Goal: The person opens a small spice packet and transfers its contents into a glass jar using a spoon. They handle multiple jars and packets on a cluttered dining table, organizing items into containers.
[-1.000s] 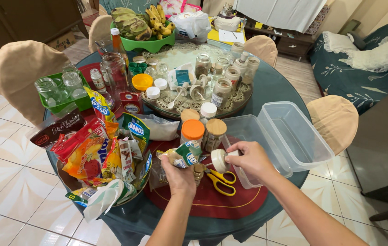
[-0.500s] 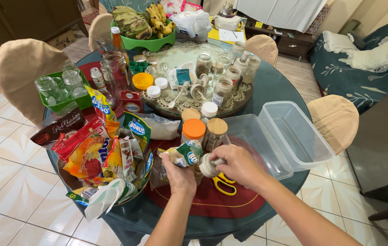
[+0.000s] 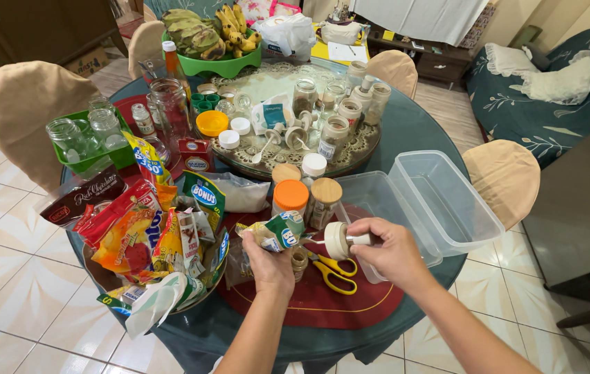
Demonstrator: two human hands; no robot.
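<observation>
the left hand [image 3: 269, 261] is closed around a crumpled green and white sachet [image 3: 277, 233], held over a small glass jar [image 3: 300, 261] standing on the red mat [image 3: 322, 305]. the right hand [image 3: 390, 248] pinches a small cream funnel [image 3: 337, 240] by its spout, wide mouth turned toward the sachet, just above the yellow-handled scissors [image 3: 333, 270]. an orange-lidded jar [image 3: 290, 201] and a clear plastic tub [image 3: 440, 201] sit close behind.

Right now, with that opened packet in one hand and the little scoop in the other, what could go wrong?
1. The left hand holds the packet tilted above a small jar; powder might miss its narrow mouth and land on the red mat.
2. The right hand holds the scoop close to the upright jars; a swing could topple one.
3. The scissors lie just under both hands and could snag a finger.
</observation>
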